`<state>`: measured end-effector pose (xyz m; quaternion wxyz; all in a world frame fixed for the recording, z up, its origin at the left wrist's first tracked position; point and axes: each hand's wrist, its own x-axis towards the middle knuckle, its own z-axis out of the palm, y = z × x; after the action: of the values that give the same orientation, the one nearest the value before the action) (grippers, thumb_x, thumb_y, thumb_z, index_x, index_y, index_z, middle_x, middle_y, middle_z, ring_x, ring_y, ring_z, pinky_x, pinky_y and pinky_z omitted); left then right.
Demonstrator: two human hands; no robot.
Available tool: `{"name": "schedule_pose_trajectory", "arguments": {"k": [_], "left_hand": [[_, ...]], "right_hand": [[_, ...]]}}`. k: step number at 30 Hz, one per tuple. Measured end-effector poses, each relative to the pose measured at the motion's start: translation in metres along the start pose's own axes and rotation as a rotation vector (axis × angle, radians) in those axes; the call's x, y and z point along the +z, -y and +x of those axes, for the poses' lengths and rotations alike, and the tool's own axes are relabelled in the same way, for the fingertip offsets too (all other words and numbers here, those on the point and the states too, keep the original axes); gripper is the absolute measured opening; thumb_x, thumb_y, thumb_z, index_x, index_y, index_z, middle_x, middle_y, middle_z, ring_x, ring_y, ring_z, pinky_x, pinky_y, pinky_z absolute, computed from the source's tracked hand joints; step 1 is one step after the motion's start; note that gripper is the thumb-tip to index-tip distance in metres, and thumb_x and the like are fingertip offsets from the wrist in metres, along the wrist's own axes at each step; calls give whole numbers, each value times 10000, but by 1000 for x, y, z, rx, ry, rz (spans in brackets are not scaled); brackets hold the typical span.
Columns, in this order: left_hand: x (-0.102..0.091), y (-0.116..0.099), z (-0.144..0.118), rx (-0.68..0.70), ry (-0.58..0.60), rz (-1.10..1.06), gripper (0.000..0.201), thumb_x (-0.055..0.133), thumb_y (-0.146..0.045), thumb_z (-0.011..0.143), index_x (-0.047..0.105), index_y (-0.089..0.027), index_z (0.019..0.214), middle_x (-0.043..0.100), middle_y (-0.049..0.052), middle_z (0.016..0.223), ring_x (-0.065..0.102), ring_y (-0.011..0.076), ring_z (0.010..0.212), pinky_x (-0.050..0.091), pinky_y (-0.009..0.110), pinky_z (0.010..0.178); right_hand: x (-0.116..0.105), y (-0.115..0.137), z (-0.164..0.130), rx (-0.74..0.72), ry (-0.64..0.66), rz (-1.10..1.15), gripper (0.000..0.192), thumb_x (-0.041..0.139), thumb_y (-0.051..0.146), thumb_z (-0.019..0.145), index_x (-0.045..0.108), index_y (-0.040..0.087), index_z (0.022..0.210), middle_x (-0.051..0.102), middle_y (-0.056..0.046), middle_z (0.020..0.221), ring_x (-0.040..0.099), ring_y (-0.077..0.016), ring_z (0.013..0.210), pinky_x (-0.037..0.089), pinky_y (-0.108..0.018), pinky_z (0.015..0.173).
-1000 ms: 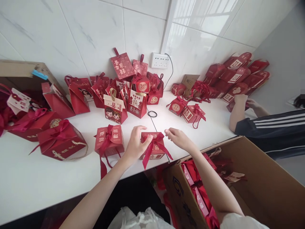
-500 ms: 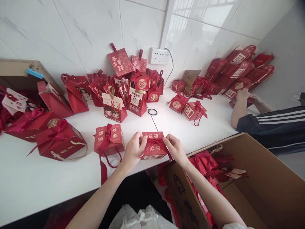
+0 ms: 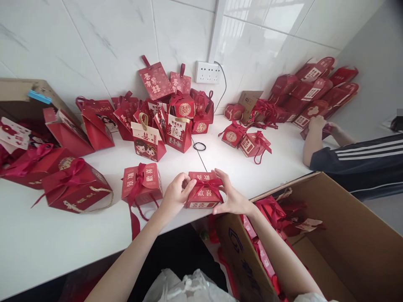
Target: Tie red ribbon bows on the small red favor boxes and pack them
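Hands at the near edge of the desk [image 3: 47,247], one on each side of a small red gift box [image 3: 203,195] with a ribbon bow [image 3: 210,183] across its top. Left hand [image 3: 175,196] curled, thumb and fingertips pinching the box's left upper corner beside the bow; right hand [image 3: 231,197] cupped against the right side, fingers spread up over the top edge onto the ribbon. Both forearms reaching up from below, wrists low, the right one crossing the rim of an open cardboard carton [image 3: 315,235] packed with more red boxes. Likely light and thin-walled, folded card that dents under a hard squeeze; ribbon soft, slippery and easily pulled askew. Best taken by the flat side walls or bottom corners, not by the bow. Just to the left, a second ribboned box [image 3: 143,184] standing apart from the first, its ribbon tail hanging over the desk edge. Farther back by the tiled wall, a cluster of red gift bags [image 3: 163,121] and a black hair tie [image 3: 199,146]. At the far right corner, another person's arm [image 3: 310,142] in a striped sleeve, hand among stacked red boxes [image 3: 311,94].
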<state>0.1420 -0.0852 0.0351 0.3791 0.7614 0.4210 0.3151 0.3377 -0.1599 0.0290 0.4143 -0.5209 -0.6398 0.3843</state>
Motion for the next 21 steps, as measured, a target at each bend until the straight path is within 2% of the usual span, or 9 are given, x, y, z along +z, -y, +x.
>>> {"name": "schedule_pose_trajectory", "arguments": {"k": [2,5,7,10,11,13,15,18,21], "left_hand": [[-1,-4,-4,143,-83,46,222,460,-334,882,440,-200,705,499,-23,700,519,122,642,427,243,605],[-1,-12,-14,517,-253,133,144,538,-207,864,468,-190,739,500,-13,720,516,111,655,439,233,613],[1,-19,-21,779,-305,185,140,601,-149,822,480,-188,764,507,-16,702,511,109,643,447,242,619],[4,-27,-27,982,-320,207,166,637,-123,785,485,-189,773,516,-26,666,495,108,605,448,267,623],[4,-29,-26,976,-338,186,164,631,-125,787,483,-190,766,516,-29,654,491,107,596,445,269,620],[4,-30,-22,815,-363,144,155,601,-138,807,474,-194,738,521,-32,637,499,111,598,438,262,616],[3,-29,-14,536,-298,131,158,565,-173,831,470,-197,707,532,-35,629,518,113,603,430,250,605],[10,-25,-4,290,-61,153,183,528,-255,848,478,-199,681,552,-38,639,548,123,618,433,253,617],[33,-24,-2,337,139,140,201,491,-293,863,491,-202,684,572,-28,668,564,144,670,448,281,673]], "right_hand": [[1,1,-3,-32,43,-176,1032,785,371,607,130,269,1398,298,-137,1375,403,-278,1256,397,-465,1010],[6,1,-7,-189,-111,-383,986,729,248,688,73,263,1424,314,-156,1342,393,-298,1268,425,-489,991],[9,2,-10,-338,-221,-491,961,709,205,712,69,262,1427,296,-175,1354,347,-324,1302,432,-513,981],[6,8,-17,-507,-332,-588,925,698,180,730,98,286,1425,262,-174,1387,310,-336,1327,422,-547,981],[4,10,-21,-537,-363,-609,909,711,185,719,140,304,1415,260,-160,1391,313,-336,1326,420,-552,981],[-5,16,-34,-509,-457,-615,835,750,218,676,281,322,1360,293,-126,1376,334,-339,1311,417,-550,981],[-18,21,-53,-308,-611,-468,735,765,275,646,397,302,1282,387,-102,1320,405,-329,1258,426,-527,974],[-41,31,-89,139,-845,152,520,668,442,713,498,258,1169,581,-70,1141,570,-283,1074,497,-458,895],[-56,44,-125,393,-899,818,366,560,542,759,587,254,982,687,-21,918,657,-229,834,564,-370,715]]}}
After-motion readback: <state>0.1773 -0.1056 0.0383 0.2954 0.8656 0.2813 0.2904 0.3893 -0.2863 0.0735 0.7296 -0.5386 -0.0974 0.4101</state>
